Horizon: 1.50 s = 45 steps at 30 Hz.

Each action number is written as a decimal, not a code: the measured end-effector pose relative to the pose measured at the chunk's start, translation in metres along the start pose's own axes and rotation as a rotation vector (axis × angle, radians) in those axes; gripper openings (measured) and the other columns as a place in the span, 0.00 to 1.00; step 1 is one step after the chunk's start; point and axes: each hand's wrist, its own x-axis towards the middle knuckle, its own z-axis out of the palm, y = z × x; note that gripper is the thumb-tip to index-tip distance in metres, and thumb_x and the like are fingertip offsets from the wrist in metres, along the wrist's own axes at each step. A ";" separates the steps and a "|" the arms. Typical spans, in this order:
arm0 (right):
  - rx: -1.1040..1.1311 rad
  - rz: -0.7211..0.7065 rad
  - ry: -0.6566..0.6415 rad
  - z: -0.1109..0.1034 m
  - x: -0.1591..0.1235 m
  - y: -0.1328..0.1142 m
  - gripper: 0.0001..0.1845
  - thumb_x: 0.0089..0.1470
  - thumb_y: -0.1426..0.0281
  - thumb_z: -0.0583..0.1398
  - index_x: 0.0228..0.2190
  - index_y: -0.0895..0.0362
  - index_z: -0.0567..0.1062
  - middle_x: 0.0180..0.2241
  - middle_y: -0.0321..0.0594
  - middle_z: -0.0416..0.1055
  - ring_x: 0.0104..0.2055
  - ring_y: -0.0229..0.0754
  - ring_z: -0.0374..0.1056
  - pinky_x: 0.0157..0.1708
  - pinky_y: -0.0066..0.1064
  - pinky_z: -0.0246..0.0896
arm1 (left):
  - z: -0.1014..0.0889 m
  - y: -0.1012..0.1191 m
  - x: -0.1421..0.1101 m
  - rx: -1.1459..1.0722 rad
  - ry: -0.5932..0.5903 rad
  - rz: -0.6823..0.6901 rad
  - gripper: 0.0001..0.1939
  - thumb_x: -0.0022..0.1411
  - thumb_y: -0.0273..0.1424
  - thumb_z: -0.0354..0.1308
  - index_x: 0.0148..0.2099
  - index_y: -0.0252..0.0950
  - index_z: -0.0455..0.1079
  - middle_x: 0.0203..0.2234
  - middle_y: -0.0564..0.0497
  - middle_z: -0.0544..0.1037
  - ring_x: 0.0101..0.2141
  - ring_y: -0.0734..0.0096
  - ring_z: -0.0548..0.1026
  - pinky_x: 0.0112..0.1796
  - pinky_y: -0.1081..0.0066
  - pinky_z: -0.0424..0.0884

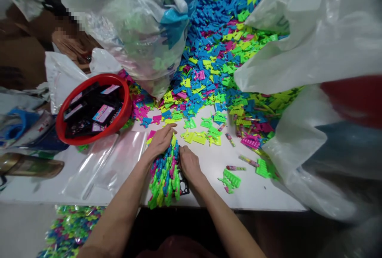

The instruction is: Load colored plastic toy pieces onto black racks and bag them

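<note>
At the table's front edge stands a block of tightly packed rows of small comb-like plastic pieces (164,178), in green, yellow, blue and pink. My left hand (161,140) curves round the far left end of the rows, its fingers closed against the pieces. On the right side, my right hand (190,162) has its fingers curled on the edge of a black plastic rack (184,187) with openings in it. The rack shows only along the block's right side; the rest is hidden by the pieces and my hands. The right fingertips are partly hidden.
A big heap of loose pieces (205,51) fills the back. A red basin (127,107) of black packages stands left, beside clear plastic bags (104,166) and a bottle (36,165). Large white bags (298,51) crowd the right. Several small printed tubes (235,168) lie nearby.
</note>
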 end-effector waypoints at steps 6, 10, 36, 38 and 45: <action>0.034 0.029 0.053 0.006 0.001 -0.008 0.17 0.57 0.82 0.47 0.43 0.60 0.69 0.40 0.49 0.71 0.42 0.46 0.69 0.36 0.32 0.62 | 0.003 0.011 -0.005 0.353 -0.139 0.101 0.23 0.66 0.40 0.41 0.56 0.36 0.65 0.47 0.45 0.75 0.49 0.61 0.72 0.51 0.62 0.65; 0.131 -0.126 0.021 -0.003 0.006 0.012 0.14 0.55 0.78 0.53 0.43 0.60 0.72 0.39 0.48 0.73 0.39 0.45 0.70 0.35 0.31 0.63 | 0.006 0.014 -0.005 0.538 -0.174 0.166 0.21 0.64 0.36 0.42 0.50 0.34 0.71 0.43 0.43 0.75 0.47 0.58 0.72 0.49 0.60 0.66; -0.255 0.423 0.211 -0.110 0.072 0.146 0.27 0.52 0.71 0.59 0.54 0.59 0.63 0.36 0.49 0.75 0.37 0.48 0.72 0.34 0.31 0.59 | 0.002 0.002 0.002 0.596 0.094 0.280 0.20 0.64 0.39 0.45 0.49 0.34 0.71 0.54 0.38 0.69 0.54 0.50 0.67 0.54 0.50 0.61; -0.271 0.415 0.222 -0.106 0.074 0.140 0.26 0.53 0.75 0.57 0.54 0.60 0.63 0.36 0.50 0.75 0.38 0.48 0.72 0.36 0.33 0.59 | 0.003 0.003 -0.004 0.608 0.148 0.304 0.21 0.65 0.40 0.45 0.51 0.35 0.70 0.57 0.37 0.66 0.57 0.50 0.63 0.56 0.49 0.58; -0.151 0.158 0.450 -0.090 0.036 0.114 0.27 0.56 0.74 0.53 0.58 0.61 0.59 0.40 0.49 0.73 0.41 0.48 0.69 0.43 0.37 0.58 | 0.006 0.006 -0.011 0.554 -0.010 0.211 0.17 0.66 0.32 0.43 0.46 0.36 0.72 0.47 0.43 0.73 0.50 0.58 0.71 0.53 0.59 0.63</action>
